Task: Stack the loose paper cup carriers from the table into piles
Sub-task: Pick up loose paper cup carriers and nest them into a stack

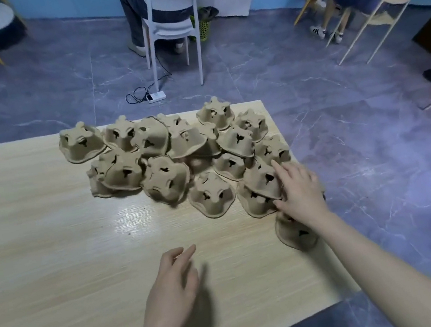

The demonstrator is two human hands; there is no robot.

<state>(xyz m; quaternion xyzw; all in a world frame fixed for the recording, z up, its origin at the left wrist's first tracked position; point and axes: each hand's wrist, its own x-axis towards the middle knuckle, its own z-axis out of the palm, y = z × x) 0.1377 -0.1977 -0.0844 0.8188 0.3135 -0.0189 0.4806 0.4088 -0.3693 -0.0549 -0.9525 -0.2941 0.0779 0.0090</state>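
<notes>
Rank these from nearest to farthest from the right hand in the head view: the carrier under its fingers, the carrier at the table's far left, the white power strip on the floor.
1. The carrier under the right hand, at the table's right edge; the fingers touch it.
2. The far-left carrier, across the heap at the table's far edge.
3. The white power strip, on the floor beyond the table.

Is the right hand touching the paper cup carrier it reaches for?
Touching: the head view shows the right hand with fingers laid on the carrier.
</notes>
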